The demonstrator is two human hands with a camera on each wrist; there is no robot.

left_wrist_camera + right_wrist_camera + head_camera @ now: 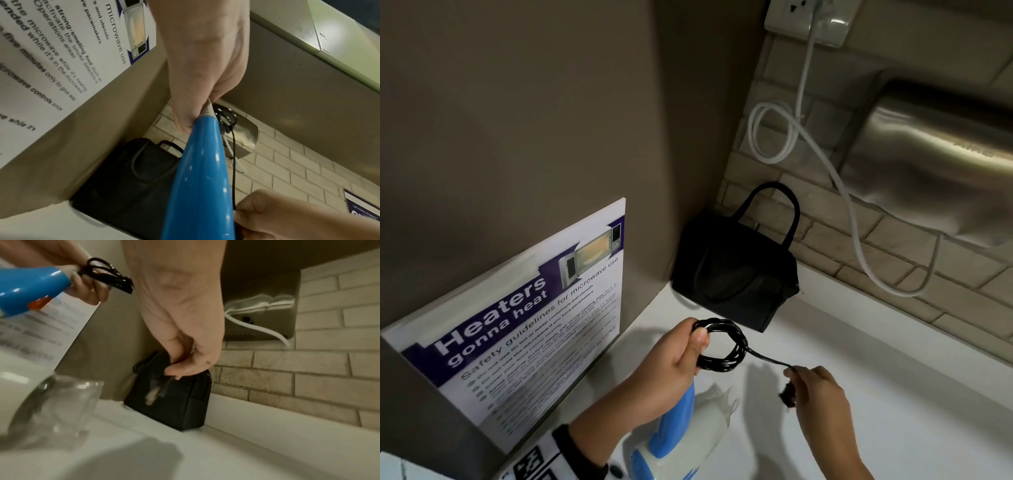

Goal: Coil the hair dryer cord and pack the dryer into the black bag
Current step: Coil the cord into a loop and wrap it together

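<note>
The light is dim and warm; soft hand shadows fall on the white bench (893, 394). Both wrist views are blurred and bend at the edges.

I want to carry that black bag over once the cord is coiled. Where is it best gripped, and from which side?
Judging by its pose, take the black bag by the upstanding handle loop, hooking the fingers through from above. The bag sits in the corner against both walls, so only the top and the front are free.

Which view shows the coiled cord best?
The head view: the coiled cord shows as a full loop gripped by the left hand, its tail running to the right hand. The left wrist view catches a sliver behind the dryer handle; the right wrist view shows it bunched, edge-on.
</note>
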